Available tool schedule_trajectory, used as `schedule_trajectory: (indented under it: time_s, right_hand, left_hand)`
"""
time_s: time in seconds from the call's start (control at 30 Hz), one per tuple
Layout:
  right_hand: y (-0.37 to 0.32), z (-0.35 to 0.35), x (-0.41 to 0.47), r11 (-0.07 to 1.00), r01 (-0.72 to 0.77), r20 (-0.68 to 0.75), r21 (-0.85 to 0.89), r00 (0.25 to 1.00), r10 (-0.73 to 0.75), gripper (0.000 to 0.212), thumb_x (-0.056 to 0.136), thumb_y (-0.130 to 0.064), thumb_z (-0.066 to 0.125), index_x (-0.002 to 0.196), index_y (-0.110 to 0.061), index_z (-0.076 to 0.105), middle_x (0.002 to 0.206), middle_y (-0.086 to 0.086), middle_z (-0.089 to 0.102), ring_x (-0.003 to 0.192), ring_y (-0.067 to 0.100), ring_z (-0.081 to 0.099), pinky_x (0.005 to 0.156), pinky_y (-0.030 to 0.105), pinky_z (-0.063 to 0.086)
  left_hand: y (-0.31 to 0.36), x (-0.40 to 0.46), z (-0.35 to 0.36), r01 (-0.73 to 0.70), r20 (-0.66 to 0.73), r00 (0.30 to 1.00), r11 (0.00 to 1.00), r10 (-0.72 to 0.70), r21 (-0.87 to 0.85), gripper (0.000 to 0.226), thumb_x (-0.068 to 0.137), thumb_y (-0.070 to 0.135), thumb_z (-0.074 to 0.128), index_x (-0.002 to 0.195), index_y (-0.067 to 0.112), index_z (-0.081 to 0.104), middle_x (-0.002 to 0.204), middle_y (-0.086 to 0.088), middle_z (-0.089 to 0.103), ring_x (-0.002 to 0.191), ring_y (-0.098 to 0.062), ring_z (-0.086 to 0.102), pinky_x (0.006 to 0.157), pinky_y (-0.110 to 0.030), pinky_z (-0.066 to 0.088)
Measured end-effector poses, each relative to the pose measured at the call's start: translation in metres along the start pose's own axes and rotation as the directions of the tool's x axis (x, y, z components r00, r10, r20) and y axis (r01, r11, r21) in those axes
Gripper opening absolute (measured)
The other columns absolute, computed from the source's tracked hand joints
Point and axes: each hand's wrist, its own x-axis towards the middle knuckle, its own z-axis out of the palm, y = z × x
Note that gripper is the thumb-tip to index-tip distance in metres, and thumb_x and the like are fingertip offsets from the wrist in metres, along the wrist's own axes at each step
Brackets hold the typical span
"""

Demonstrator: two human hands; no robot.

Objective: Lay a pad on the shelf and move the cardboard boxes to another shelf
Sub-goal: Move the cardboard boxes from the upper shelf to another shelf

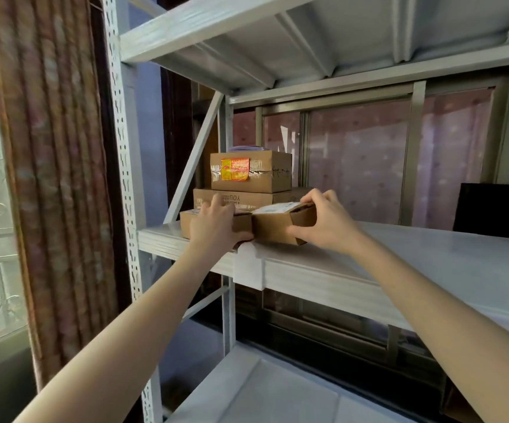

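Observation:
Several cardboard boxes sit at the left end of the middle shelf point(399, 264), which is covered by a white pad. My left hand point(216, 224) grips the low front-left box point(186, 221). My right hand point(323, 221) holds the small box point(273, 228) with a white label on top, right beside it. Behind them lies a flat wide box point(256, 198), and on top of that stands a taller box point(253, 170) with a red and yellow sticker.
The white metal rack has an upright post point(125, 178) at the left and a diagonal brace point(195, 157). A lower shelf point(262, 392) lies below. A curtain point(54, 178) hangs at the left. A black object point(494, 212) stands on the shelf at the right.

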Motion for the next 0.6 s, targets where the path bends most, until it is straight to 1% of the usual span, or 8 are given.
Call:
schedule_trajectory:
  time_s: [0.07, 0.13, 0.27, 0.37, 0.4, 0.47, 0.53, 0.6]
  right_hand:
    - [0.005, 0.003, 0.003, 1.000, -0.016, 0.033, -0.005, 0.999, 0.017, 0.062, 0.070, -0.041, 0.073, 0.118, -0.018, 0.040, 0.116, 0.004, 0.036, 0.100, 0.020, 0.048, 0.087, 0.031, 0.046]
    - [0.009, 0.004, 0.007, 0.999, -0.035, 0.054, 0.003, 0.998, 0.035, 0.060, 0.071, -0.039, 0.072, 0.117, -0.018, 0.041, 0.115, 0.004, 0.036, 0.101, 0.020, 0.048, 0.085, 0.030, 0.044]
    - [0.018, 0.000, 0.012, 0.996, -0.055, 0.183, -0.077, 0.981, 0.068, 0.052, 0.073, -0.034, 0.071, 0.113, -0.018, 0.043, 0.116, 0.006, 0.042, 0.100, 0.020, 0.047, 0.078, 0.030, 0.040]
    - [0.024, -0.008, 0.015, 0.992, -0.062, 0.239, -0.113, 0.967, 0.088, 0.050, 0.073, -0.031, 0.072, 0.113, -0.019, 0.046, 0.120, 0.007, 0.050, 0.104, 0.022, 0.049, 0.080, 0.031, 0.043]
    - [0.025, -0.012, 0.016, 0.990, -0.061, 0.253, -0.126, 0.963, 0.091, 0.049, 0.073, -0.032, 0.072, 0.114, -0.020, 0.047, 0.122, 0.006, 0.051, 0.106, 0.022, 0.048, 0.081, 0.031, 0.042]
    - [0.028, -0.018, 0.017, 0.983, -0.052, 0.274, -0.178, 0.956, 0.100, 0.053, 0.074, -0.035, 0.072, 0.120, -0.023, 0.047, 0.128, 0.004, 0.047, 0.115, 0.024, 0.042, 0.089, 0.033, 0.038]
    - [0.028, -0.022, 0.016, 0.974, -0.043, 0.281, -0.224, 0.954, 0.107, 0.057, 0.075, -0.037, 0.071, 0.126, -0.026, 0.046, 0.130, 0.004, 0.039, 0.122, 0.026, 0.031, 0.097, 0.037, 0.033]
    - [0.026, -0.023, 0.015, 0.968, -0.024, 0.283, -0.250, 0.954, 0.097, 0.060, 0.075, -0.038, 0.070, 0.129, -0.025, 0.046, 0.127, 0.003, 0.036, 0.122, 0.026, 0.028, 0.099, 0.038, 0.031]
  left_hand:
    - [-0.001, 0.002, 0.008, -0.013, 0.000, 1.000, 0.999, 0.013, 0.045, 0.057, 0.079, 0.056, 0.062, 0.117, 0.013, 0.057, 0.122, -0.009, 0.047, 0.114, -0.029, 0.048, 0.077, -0.038, 0.045]
    - [-0.002, 0.006, 0.013, -0.015, 0.009, 1.000, 0.999, 0.015, 0.052, 0.054, 0.082, 0.051, 0.060, 0.119, 0.012, 0.055, 0.123, -0.009, 0.048, 0.115, -0.029, 0.048, 0.076, -0.037, 0.046]
    - [-0.006, 0.014, 0.018, 0.037, 0.092, 0.995, 0.998, -0.032, -0.051, 0.061, 0.079, 0.034, 0.065, 0.126, 0.007, 0.036, 0.124, -0.010, 0.050, 0.116, -0.030, 0.047, 0.068, -0.036, 0.043]
    - [-0.011, 0.020, 0.024, 0.034, 0.087, 0.996, 0.994, -0.026, -0.101, 0.055, 0.079, 0.022, 0.066, 0.122, 0.006, 0.035, 0.116, -0.013, 0.056, 0.110, -0.030, 0.052, 0.064, -0.034, 0.040]
    - [-0.013, 0.022, 0.027, 0.022, 0.077, 0.997, 0.994, -0.014, -0.106, 0.055, 0.080, 0.022, 0.066, 0.122, 0.006, 0.035, 0.117, -0.014, 0.057, 0.111, -0.031, 0.051, 0.066, -0.035, 0.042]
    - [-0.017, 0.025, 0.034, -0.013, 0.057, 0.998, 0.991, 0.021, -0.132, 0.057, 0.081, 0.027, 0.068, 0.124, 0.007, 0.037, 0.124, -0.015, 0.052, 0.118, -0.033, 0.047, 0.081, -0.040, 0.046]
    - [-0.020, 0.028, 0.040, -0.037, 0.052, 0.998, 0.990, 0.045, -0.139, 0.062, 0.080, 0.032, 0.068, 0.128, 0.008, 0.038, 0.133, -0.015, 0.043, 0.124, -0.035, 0.039, 0.097, -0.043, 0.041]
    - [-0.022, 0.029, 0.043, -0.040, 0.069, 0.996, 0.991, 0.049, -0.131, 0.066, 0.079, 0.037, 0.067, 0.132, 0.009, 0.039, 0.136, -0.015, 0.035, 0.126, -0.038, 0.033, 0.102, -0.044, 0.036]
